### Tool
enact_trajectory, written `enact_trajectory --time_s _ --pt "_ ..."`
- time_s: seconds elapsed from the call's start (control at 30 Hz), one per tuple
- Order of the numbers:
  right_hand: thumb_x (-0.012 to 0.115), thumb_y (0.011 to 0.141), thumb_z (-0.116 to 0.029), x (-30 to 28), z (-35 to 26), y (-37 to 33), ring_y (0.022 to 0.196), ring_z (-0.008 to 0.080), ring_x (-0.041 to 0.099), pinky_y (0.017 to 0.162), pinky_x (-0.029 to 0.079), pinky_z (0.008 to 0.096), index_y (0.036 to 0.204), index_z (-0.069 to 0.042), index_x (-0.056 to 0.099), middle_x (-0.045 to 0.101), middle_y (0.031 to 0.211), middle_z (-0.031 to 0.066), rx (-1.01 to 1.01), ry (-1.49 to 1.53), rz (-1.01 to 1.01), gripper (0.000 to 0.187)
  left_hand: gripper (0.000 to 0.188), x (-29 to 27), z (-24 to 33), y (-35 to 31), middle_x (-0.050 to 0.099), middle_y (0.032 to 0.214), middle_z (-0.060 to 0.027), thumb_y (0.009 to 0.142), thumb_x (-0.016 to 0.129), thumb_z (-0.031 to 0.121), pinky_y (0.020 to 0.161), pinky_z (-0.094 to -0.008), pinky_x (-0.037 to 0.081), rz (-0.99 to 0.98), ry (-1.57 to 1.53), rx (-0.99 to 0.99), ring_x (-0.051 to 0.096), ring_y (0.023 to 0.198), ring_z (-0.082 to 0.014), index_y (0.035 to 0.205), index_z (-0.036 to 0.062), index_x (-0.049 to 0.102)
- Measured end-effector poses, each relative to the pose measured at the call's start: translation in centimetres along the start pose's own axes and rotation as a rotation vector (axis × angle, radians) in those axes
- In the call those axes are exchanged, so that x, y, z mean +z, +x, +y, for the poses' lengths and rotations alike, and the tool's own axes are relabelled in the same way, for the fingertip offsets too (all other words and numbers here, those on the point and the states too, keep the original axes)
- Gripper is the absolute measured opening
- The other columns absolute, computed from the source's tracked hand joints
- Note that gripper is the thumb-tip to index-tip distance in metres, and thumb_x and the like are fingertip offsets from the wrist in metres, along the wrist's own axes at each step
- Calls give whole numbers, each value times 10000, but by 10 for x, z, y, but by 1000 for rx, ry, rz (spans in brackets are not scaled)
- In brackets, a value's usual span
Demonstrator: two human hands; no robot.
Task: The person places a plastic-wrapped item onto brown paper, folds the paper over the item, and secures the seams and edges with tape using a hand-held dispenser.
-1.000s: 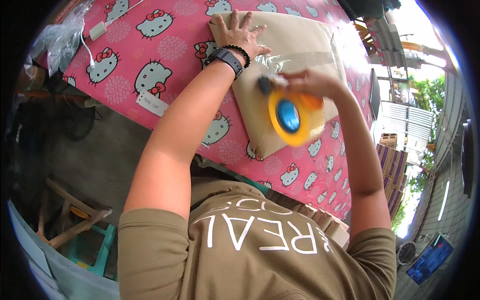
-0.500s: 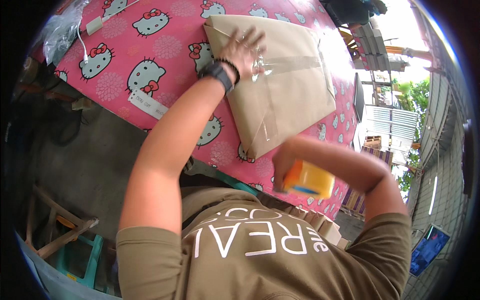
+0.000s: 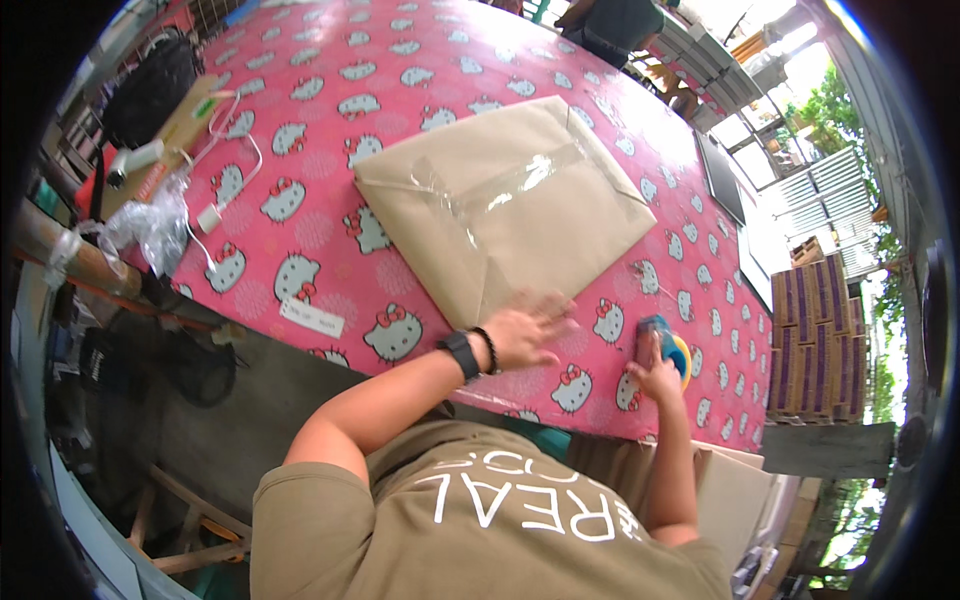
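A flat package wrapped in brown paper (image 3: 530,230) lies on the pink patterned table cover (image 3: 310,225), with shiny clear tape strips across its top. My left hand (image 3: 530,332), fingers spread, is at the package's near corner and holds nothing. A dark watch (image 3: 460,355) and a beaded bracelet are on that wrist. To the right of the package, my right hand (image 3: 657,378) grips a tape dispenser (image 3: 681,354) with blue and yellow parts, down at the table surface. Part of the dispenser is hidden under the fingers.
A white label strip (image 3: 312,317) lies near the left front edge. Beyond it are a white cable with a plug (image 3: 208,218) and crumpled clear plastic (image 3: 150,228). Stacked cartons (image 3: 818,340) stand at right. Another person (image 3: 612,28) is at the far side.
My left hand has slid from the package's upper left to its near corner. My right hand has brought the tape dispenser from the air down to the table. The view has shifted.
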State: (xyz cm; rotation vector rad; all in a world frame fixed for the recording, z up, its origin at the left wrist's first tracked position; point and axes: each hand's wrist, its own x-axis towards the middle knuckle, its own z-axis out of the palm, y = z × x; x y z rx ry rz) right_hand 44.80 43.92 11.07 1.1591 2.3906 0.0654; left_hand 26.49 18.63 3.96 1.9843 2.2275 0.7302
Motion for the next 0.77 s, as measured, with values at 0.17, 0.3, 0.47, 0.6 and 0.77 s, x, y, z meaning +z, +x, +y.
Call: enact_trajectory --time_s 0.17,0.3,0.47,0.6,0.77 --pt "723 693 -273 34 -44 -62 1209 390 346 1027 265 444 1411 -123 195 345 1330 254 -196 213 654 904 576 -68 -177 -39 99 1493 31 910 247 484 1057 -558 121 -68 456 -578 177 1354 -202 1424 249 134" --pt "712 701 -208 74 -73 -90 1166 376 386 999 305 423 1317 -50 378 409 1283 246 -288 667 470 718 555 -103 -230 -13 80 1494 38 925 215 469 1067 -537 116 -62 401 -804 164 1356 -181 1425 242 135" --pt "656 759 -265 87 -166 -113 1134 367 404 962 335 407 1243 7 460 472 1212 245 -237 910 354 589 661 -127 -308 -11 438 1277 -232 897 285 523 961 -448 358 -50 1 -1020 448 1167 -354 1417 141 139" --pt "611 798 -313 83 -235 -103 1125 374 403 962 332 418 1290 19 389 469 1213 246 65 1062 516 634 495 -121 -341 -79 554 1037 -277 876 426 442 817 -444 428 144 -139 -711 545 986 -383 1110 25 555" --pt "634 756 -440 53 -293 -120 1141 373 386 979 309 421 1365 8 249 373 1315 232 186 1238 551 848 670 -123 -313 -104 402 1244 -332 829 444 598 1014 -468 277 211 -245 -749 346 1219 -418 1180 35 541"
